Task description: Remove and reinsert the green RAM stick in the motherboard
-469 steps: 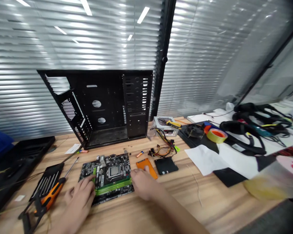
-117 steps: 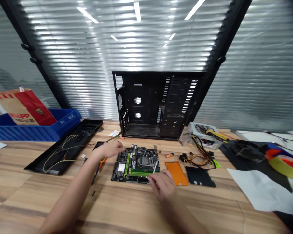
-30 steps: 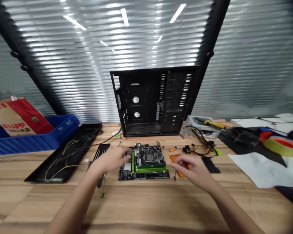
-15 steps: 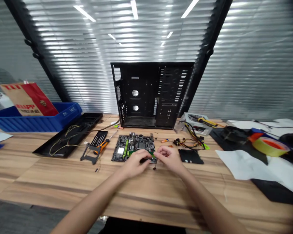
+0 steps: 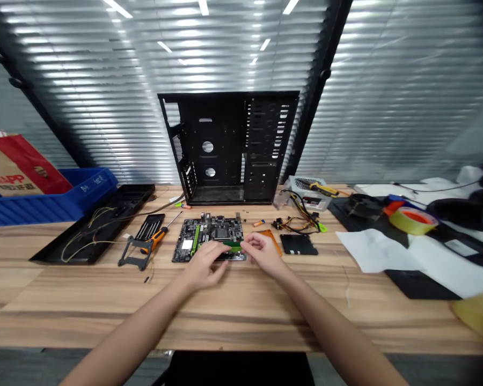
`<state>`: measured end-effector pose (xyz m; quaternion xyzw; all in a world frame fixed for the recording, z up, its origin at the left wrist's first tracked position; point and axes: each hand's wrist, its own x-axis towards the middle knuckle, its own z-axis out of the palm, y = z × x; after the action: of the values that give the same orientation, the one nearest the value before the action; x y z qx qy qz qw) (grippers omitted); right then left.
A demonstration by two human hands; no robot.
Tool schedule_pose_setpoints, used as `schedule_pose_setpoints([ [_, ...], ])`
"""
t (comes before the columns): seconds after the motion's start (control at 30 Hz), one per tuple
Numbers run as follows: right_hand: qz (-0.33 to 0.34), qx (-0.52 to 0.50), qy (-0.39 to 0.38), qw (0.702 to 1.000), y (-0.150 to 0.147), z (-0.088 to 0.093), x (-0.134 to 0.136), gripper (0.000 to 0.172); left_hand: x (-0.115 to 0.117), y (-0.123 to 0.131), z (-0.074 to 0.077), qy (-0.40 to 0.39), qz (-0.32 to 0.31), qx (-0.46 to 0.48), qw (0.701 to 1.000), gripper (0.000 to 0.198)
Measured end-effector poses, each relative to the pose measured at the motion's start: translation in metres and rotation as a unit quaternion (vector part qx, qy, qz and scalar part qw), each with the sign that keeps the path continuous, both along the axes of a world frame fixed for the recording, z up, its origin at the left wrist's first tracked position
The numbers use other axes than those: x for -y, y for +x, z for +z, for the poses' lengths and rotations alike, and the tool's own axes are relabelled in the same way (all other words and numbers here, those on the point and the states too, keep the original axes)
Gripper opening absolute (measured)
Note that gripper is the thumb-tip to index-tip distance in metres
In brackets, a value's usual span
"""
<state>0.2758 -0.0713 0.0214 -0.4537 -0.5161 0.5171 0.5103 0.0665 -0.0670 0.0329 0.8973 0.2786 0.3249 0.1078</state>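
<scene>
A green memory stick [image 5: 234, 244] stands over the lime-green slot near the front edge of the motherboard [image 5: 209, 228], which lies flat on the table. My left hand [image 5: 206, 264] has its fingers bent over the stick's left part and covers that stretch of it; the thumb is on the near side. At the stick's right end, my right hand [image 5: 262, 252] pinches it between thumb and fingertips. Whether the stick sits in the slot is hidden by my fingers. An orange flat piece [image 5: 274, 239] lies just behind my right hand.
Behind the board stands a black computer case [image 5: 225, 145]. To the left are an orange screwdriver [image 5: 158, 238], a black bracket [image 5: 134, 254], a black panel [image 5: 92, 225] and a blue bin [image 5: 92, 187]. A power supply [image 5: 312, 195], black drive [image 5: 298, 244], papers and tape lie right.
My left fingertips have slid left along the stick, and its thumb has come away from them. My right hand stays at the right end. The whole view has shifted as my head turned.
</scene>
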Motion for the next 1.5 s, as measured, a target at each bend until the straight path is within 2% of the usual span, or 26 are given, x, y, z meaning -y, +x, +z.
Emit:
schedule_pose_setpoints([
  [0.23,-0.014,0.048,0.052,0.997,0.005,-0.007,-0.003,0.030,0.001,0.002,-0.004,-0.003,0.010,-0.051,0.999,0.031],
  [0.67,-0.054,0.113,0.104,0.987,0.015,-0.003,0.001,0.030,0.000,0.004,-0.005,0.005,0.083,-0.100,0.992,0.020],
  [0.83,-0.026,0.177,0.131,0.975,0.014,0.000,0.005,0.023,-0.001,0.004,-0.006,0.005,0.100,-0.113,0.988,0.019],
  [1.03,0.002,0.184,0.132,0.974,0.013,0.002,0.009,0.023,-0.002,0.005,-0.010,0.008,0.111,-0.123,0.986,0.019],
  [1.33,0.006,0.255,0.166,0.953,0.017,0.007,0.010,0.021,-0.001,0.005,-0.014,0.007,0.122,-0.148,0.981,0.020],
  [1.5,0.012,0.282,0.208,0.936,0.015,0.009,0.013,0.020,-0.003,0.004,-0.014,0.007,0.132,-0.155,0.979,0.019],
])
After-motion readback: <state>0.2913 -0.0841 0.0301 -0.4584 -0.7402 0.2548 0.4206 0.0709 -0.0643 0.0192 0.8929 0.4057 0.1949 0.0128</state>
